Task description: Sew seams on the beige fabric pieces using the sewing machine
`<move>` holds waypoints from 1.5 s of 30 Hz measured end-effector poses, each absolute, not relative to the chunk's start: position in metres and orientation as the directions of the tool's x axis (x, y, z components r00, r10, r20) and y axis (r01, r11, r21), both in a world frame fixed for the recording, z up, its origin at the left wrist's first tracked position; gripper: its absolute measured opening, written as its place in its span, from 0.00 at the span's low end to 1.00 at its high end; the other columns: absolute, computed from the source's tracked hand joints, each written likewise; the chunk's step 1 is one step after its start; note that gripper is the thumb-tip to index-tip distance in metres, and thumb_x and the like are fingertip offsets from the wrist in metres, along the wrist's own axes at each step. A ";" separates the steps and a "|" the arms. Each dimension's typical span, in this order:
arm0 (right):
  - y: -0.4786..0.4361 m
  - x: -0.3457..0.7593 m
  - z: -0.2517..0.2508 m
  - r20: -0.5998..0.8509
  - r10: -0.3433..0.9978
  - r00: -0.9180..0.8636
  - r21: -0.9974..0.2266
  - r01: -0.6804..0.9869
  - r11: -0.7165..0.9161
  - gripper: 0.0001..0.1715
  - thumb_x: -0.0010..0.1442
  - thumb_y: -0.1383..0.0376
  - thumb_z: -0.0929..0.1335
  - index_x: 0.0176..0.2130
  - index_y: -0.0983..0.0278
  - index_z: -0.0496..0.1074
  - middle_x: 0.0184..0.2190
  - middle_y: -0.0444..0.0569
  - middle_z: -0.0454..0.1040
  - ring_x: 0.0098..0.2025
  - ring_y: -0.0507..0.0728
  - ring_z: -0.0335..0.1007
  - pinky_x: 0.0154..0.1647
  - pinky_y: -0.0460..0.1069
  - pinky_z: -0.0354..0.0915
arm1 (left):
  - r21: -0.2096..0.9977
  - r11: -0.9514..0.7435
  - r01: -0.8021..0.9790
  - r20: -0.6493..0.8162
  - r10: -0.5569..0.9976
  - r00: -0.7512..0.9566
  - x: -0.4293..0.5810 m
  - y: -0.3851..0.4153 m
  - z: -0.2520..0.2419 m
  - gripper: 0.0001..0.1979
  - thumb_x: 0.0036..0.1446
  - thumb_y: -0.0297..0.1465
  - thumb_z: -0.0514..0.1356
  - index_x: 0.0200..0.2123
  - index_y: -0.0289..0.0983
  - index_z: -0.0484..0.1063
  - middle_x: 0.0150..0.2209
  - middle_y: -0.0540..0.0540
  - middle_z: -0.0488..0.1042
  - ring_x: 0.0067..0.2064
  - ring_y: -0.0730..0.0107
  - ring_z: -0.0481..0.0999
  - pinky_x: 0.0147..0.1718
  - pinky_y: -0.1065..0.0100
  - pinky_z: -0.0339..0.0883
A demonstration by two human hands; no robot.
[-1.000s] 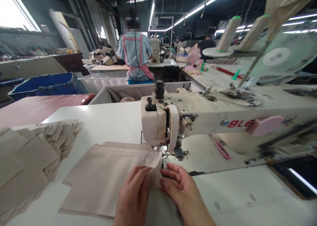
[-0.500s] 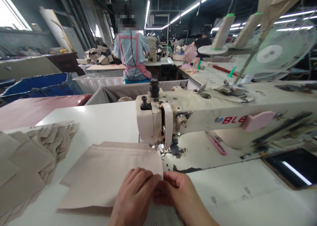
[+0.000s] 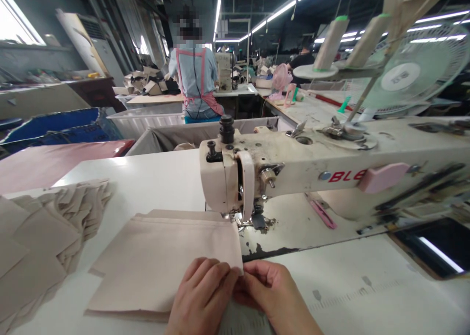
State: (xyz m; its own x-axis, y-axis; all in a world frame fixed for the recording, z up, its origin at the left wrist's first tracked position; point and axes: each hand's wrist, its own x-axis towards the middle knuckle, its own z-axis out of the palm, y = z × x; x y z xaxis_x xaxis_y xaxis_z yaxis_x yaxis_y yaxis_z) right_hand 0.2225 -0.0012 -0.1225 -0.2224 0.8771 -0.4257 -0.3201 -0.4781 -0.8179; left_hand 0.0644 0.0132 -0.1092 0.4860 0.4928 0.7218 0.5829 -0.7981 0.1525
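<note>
A folded beige fabric piece (image 3: 172, 251) lies flat on the white table, its far right corner under the presser foot of the sewing machine (image 3: 235, 173). My left hand (image 3: 205, 293) rests on the fabric's near right part, fingers curled and pinching its right edge. Close against it, my right hand (image 3: 270, 291) grips the same edge between thumb and fingers. The fingertips of both hands partly hide the fabric's near right corner.
At the left lies a pile of beige fabric pieces (image 3: 40, 242). A phone (image 3: 433, 247) and pink thread snips (image 3: 321, 212) are on the right. Thread cones (image 3: 332, 43) and a fan (image 3: 411, 75) stand behind the machine. Another person (image 3: 196, 80) sits ahead, back turned.
Both hands have slid slightly toward me and to the right along the fabric's edge. The fabric stays under the presser foot, nearly unmoved.
</note>
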 end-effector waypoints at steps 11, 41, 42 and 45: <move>-0.002 0.227 -0.113 -0.433 0.859 -0.275 -0.768 -0.385 -0.511 0.16 0.48 0.57 0.75 0.33 0.68 0.81 0.25 0.49 0.76 0.34 0.57 0.71 0.41 0.49 0.65 | 0.109 -0.770 0.628 0.702 0.507 0.500 0.066 0.013 -0.110 0.14 0.67 0.26 0.48 0.36 0.35 0.74 0.31 0.48 0.77 0.35 0.69 0.73 0.41 0.66 0.62; 0.043 0.251 -0.114 0.485 0.553 -0.678 -0.383 0.405 0.831 0.19 0.69 0.70 0.56 0.41 0.68 0.74 0.34 0.54 0.79 0.40 0.57 0.76 0.47 0.49 0.71 | 0.238 -0.687 0.687 0.286 0.726 0.626 0.040 0.081 -0.104 0.07 0.62 0.25 0.53 0.37 0.37 0.71 0.43 0.46 0.73 0.44 0.64 0.70 0.45 0.64 0.68; 0.045 0.251 -0.115 0.487 0.558 -0.672 -0.380 0.412 0.828 0.18 0.69 0.71 0.57 0.42 0.68 0.74 0.36 0.55 0.79 0.41 0.57 0.76 0.49 0.50 0.71 | 0.227 -0.685 0.692 0.296 0.726 0.621 0.041 0.084 -0.104 0.08 0.62 0.24 0.53 0.36 0.37 0.71 0.41 0.46 0.73 0.42 0.64 0.70 0.43 0.64 0.68; 0.049 0.250 -0.117 0.519 0.546 -0.658 -0.323 0.441 0.838 0.17 0.67 0.74 0.58 0.45 0.71 0.73 0.42 0.57 0.78 0.48 0.58 0.74 0.52 0.51 0.70 | 0.223 -0.683 0.696 0.320 0.725 0.610 0.043 0.095 -0.101 0.11 0.62 0.24 0.50 0.34 0.36 0.71 0.37 0.46 0.73 0.38 0.65 0.71 0.39 0.65 0.68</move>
State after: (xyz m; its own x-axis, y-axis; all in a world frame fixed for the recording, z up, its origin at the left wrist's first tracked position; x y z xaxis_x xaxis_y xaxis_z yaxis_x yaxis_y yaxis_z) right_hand 0.2504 0.0486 -0.1171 -0.6580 0.5460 0.5186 0.4405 0.8376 -0.3230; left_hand 0.0430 0.0954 -0.1011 0.6098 0.7251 0.3198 0.6955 -0.6831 0.2226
